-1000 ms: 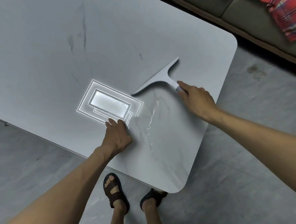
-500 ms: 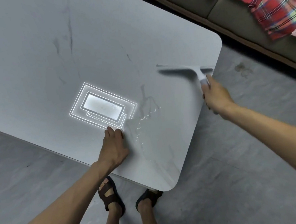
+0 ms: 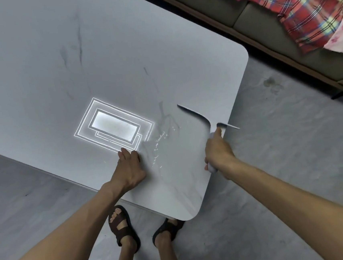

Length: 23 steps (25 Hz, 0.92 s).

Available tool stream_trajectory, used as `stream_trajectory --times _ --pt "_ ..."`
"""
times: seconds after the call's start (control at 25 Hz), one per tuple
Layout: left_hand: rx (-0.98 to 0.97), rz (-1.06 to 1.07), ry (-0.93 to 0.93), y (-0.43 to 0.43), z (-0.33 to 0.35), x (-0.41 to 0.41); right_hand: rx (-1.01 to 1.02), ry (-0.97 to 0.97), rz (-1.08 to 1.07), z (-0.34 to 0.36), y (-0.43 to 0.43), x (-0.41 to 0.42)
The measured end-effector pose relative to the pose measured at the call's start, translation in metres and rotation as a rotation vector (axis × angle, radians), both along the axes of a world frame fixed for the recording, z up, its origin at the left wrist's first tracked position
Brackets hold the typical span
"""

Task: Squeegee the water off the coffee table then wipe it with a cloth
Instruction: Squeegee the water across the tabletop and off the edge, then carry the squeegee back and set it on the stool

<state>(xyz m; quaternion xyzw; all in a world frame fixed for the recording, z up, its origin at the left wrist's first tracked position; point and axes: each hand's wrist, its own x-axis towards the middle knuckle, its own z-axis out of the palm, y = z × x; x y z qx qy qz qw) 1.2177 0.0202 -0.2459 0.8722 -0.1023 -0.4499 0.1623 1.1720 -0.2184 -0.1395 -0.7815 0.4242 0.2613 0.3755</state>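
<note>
Since the earlier frame the squeegee [image 3: 198, 114] has swung back over the coffee table's [image 3: 117, 51] right edge. The right hand [image 3: 217, 152] clasps its handle; the left hand [image 3: 129, 167] rests flat by the near edge. Squeegeeing is under way: water [image 3: 159, 143] remains between the hands, so the blade should next land beyond it and pull it off.

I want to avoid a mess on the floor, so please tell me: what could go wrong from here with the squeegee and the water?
1. The squeegee, held by the right hand, sits at the right edge of the table; water pushed off there would likely land on the floor near the sandalled feet, a slip risk.
2. The water streak lies beside the left hand; that hand could smear it.
</note>
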Motion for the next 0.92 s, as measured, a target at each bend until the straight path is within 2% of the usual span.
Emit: stream_trajectory --times 0.16,0.28,0.48,0.64,0.76,0.92 --pt "-0.069 0.086 0.031 0.008 0.021 0.012 0.025 -0.033 -0.129 0.011 0.006 -0.019" --pt "-0.067 0.069 -0.005 0.019 0.042 0.014 -0.002 -0.122 -0.25 0.026 0.008 -0.035" --pt "-0.104 0.049 0.064 0.047 0.098 0.009 0.001 -0.015 -0.168 0.057 0.034 -0.081" --pt "-0.111 0.074 0.107 0.073 0.154 0.009 0.018 -0.061 -0.189 0.099 0.056 -0.092" --pt "-0.144 0.108 0.123 0.088 0.206 0.011 0.179 -0.078 -0.22 0.138 0.079 -0.088" --pt "-0.273 0.224 0.136 0.101 0.286 0.01 0.551 -0.082 -0.42 0.202 0.112 -0.064"
